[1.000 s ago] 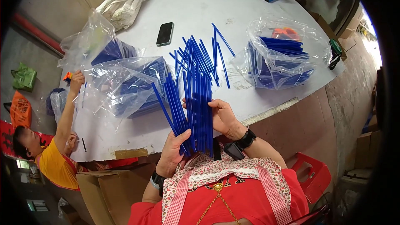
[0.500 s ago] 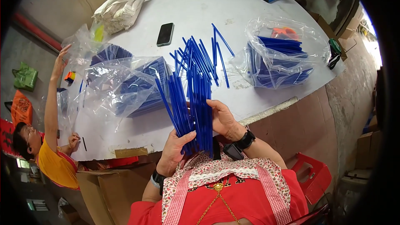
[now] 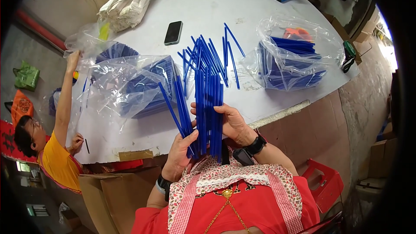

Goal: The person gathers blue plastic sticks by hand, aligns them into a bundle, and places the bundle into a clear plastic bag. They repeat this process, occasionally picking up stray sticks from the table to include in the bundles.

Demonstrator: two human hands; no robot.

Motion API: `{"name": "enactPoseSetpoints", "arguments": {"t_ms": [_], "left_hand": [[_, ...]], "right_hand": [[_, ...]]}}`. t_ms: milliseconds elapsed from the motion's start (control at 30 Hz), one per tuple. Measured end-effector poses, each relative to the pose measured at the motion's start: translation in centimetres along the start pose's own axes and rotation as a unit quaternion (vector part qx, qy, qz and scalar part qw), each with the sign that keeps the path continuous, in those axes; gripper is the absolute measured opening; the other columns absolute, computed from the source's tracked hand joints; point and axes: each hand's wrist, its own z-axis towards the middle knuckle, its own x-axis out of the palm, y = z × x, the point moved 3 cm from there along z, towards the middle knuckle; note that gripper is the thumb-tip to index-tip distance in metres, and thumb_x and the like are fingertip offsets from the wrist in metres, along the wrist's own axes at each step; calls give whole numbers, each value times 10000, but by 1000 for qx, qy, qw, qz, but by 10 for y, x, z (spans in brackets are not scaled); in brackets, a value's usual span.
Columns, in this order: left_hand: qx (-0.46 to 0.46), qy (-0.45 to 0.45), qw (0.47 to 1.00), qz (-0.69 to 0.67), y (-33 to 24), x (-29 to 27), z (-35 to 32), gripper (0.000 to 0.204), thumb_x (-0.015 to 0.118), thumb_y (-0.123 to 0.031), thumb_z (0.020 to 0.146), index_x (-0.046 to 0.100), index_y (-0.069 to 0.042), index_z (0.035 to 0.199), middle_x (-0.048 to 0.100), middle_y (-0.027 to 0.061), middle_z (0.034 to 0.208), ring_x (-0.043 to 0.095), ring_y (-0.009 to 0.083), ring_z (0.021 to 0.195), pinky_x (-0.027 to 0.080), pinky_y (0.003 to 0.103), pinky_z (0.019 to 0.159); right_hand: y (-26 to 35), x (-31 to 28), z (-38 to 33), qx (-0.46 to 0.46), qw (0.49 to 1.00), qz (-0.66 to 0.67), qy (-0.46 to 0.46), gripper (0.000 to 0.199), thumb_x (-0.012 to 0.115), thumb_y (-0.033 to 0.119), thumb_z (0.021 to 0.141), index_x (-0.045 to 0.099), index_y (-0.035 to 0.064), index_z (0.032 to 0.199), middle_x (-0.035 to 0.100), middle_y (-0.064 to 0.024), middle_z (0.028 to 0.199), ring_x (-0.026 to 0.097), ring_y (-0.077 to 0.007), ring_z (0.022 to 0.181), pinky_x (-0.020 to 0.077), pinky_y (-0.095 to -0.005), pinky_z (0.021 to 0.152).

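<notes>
My right hand [image 3: 234, 126] is wrapped round a thick bundle of long, thin blue plastic sticks [image 3: 209, 112], thumb across the front. My left hand [image 3: 179, 151] pinches a smaller bunch of the same sticks [image 3: 183, 112] at its lower end, where it meets the bigger bundle. One stick in that bunch leans out to the left. Both bundles stand roughly upright before my apron. Just beyond them, loose blue sticks [image 3: 211, 56] lie in a scattered pile on the white table [image 3: 208, 13].
Clear bags of blue sticks stand at left [image 3: 151, 82] and right [image 3: 290, 65]. A phone [image 3: 173, 33] lies behind the loose pile. Far left, a co-worker's hand [image 3: 73, 60] touches a plastic bag. A cardboard box [image 3: 123, 197] and a red stool [image 3: 323, 184] flank me.
The left bunch has thinned and parted from the right bundle, which now looks fuller, its sticks more even. The co-worker's raised hand has shifted slightly.
</notes>
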Motion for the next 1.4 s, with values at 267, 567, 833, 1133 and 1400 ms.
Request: {"name": "enactPoseSetpoints", "arguments": {"t_ms": [267, 567, 833, 1133, 1400], "left_hand": [[8, -19, 1000, -4, 0, 4, -2, 404, 551, -129, 936, 441, -26, 1311, 617, 107, 1133, 653, 186, 947, 569, 324, 772], [13, -17, 1000, 7, 4, -1, 1, 383, 594, -111, 916, 481, -47, 1277, 635, 89, 1098, 658, 179, 925, 575, 333, 755], [72, -31, 991, 110, 9, -3, 8, 362, 606, -114, 921, 519, -28, 1262, 649, 62, 1071, 638, 117, 891, 531, 267, 799], [96, -42, 982, 156, 2, 4, 7, 297, 568, -165, 953, 547, -17, 1209, 649, 48, 1061, 633, 108, 885, 528, 254, 769], [80, -43, 992, 92, 3, -1, 8, 294, 572, -174, 951, 552, -23, 1202, 651, 43, 1054, 633, 101, 874, 534, 254, 760]], "right_hand": [[-1, -3, 1, -6, 1000, 0, -2, 568, 552, 146, 848, 394, -54, 1355, 501, -193, 1334, 479, -310, 1251, 426, -487, 1013], [-1, -4, 0, 3, 1000, 23, -3, 611, 565, 152, 833, 364, -56, 1371, 467, -210, 1360, 475, -325, 1249, 417, -471, 1019], [-11, 1, 4, -28, 996, -70, -46, 517, 583, 118, 851, 424, -36, 1319, 528, -186, 1282, 548, -281, 1146, 466, -431, 962], [-11, -6, 12, -56, 983, -98, -144, 330, 549, -1, 868, 506, -20, 1195, 613, -129, 1102, 634, -214, 947, 553, -344, 832], [-12, -13, 12, -52, 987, -65, -141, 313, 543, -8, 869, 512, -20, 1181, 622, -128, 1079, 642, -212, 931, 557, -346, 837]]}}
